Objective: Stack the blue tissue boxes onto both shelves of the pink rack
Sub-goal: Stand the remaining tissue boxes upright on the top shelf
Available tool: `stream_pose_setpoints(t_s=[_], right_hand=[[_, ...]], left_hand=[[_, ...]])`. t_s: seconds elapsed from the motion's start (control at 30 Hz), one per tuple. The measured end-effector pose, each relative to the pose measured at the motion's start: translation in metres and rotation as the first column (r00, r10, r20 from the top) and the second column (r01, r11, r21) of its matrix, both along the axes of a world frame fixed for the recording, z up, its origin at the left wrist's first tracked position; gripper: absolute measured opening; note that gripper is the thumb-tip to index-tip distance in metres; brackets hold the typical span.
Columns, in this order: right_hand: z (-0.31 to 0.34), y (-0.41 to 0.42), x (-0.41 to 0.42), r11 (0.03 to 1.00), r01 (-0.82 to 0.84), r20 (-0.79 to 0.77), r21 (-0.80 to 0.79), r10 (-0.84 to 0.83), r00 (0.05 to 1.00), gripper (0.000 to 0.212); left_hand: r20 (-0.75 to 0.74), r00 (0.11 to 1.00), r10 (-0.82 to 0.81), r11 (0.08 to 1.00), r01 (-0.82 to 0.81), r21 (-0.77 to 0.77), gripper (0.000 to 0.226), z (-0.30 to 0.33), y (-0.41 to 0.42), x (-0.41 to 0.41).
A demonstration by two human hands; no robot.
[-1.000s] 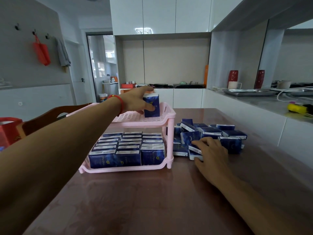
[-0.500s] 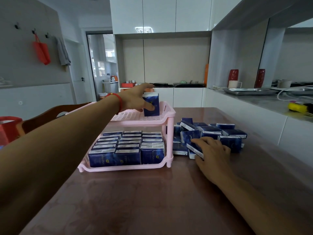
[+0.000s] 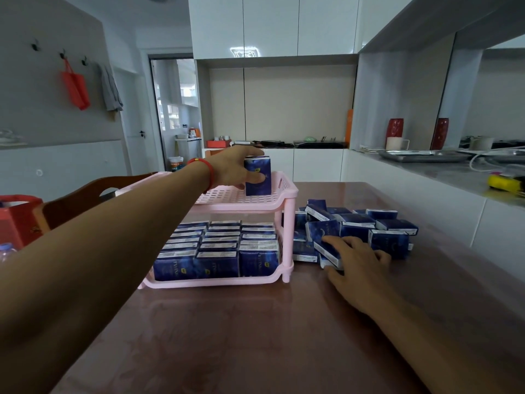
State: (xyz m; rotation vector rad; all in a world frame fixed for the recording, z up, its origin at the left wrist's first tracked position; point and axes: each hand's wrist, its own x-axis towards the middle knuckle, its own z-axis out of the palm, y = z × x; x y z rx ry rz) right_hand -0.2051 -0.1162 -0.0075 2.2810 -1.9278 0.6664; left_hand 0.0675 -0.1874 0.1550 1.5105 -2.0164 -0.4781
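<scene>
A pink two-shelf rack (image 3: pixel 289 223) stands on the brown table. Its lower shelf is packed with several blue tissue boxes (image 3: pixel 218 248) in rows. My left hand (image 3: pixel 233 172), with a red band on the wrist, grips one blue tissue box (image 3: pixel 260 177) standing upright at the right end of the top shelf. To the right of the rack lies a loose pile of blue tissue boxes (image 3: pixel 358 226). My right hand (image 3: pixel 355 260) rests on the near edge of that pile, its fingers closing around one tilted box (image 3: pixel 326 251).
A brown wooden chair back (image 3: pixel 85 194) and a red container (image 3: pixel 17 220) sit at the left. A white counter (image 3: pixel 454 177) with a metal tray, a yellow tool and cables runs along the right. A bottle cap shows at the far left edge.
My left hand has kept the upright box on the top shelf, shifting it slightly. My right hand has closed further on a box at the pile's near edge.
</scene>
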Motion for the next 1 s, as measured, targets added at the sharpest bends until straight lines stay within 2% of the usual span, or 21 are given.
stream_pose_setpoints(t_s=[0.17, 0.3, 0.87, 0.93, 1.0], right_hand=[[0.001, 0.000, 0.001, 1.000, 0.009, -0.007, 0.003, -0.009, 1.000, 0.061], [0.000, 0.000, 0.002, 1.000, 0.009, 0.000, 0.000, -0.009, 1.000, 0.061], [0.002, 0.001, 0.000, 0.998, -0.023, -0.030, -0.052, 0.022, 0.999, 0.058], [0.004, 0.003, 0.000, 0.998, -0.041, -0.051, -0.048, 0.039, 0.998, 0.056], [0.010, 0.006, -0.001, 0.998, -0.065, -0.096, -0.025, 0.062, 0.993, 0.050]], left_hand=[[-0.040, 0.999, -0.014, 0.999, 0.016, 0.043, 0.069, 0.003, 0.001, 0.000], [-0.046, 0.999, -0.010, 1.000, 0.010, 0.013, 0.074, 0.000, 0.002, 0.000], [-0.073, 0.997, -0.019, 1.000, 0.019, 0.001, 0.077, 0.001, 0.013, 0.004], [-0.082, 0.997, -0.011, 1.000, 0.009, -0.027, 0.074, 0.003, 0.019, 0.003], [-0.096, 0.995, 0.031, 0.987, -0.046, -0.151, 0.065, 0.006, 0.030, 0.002]])
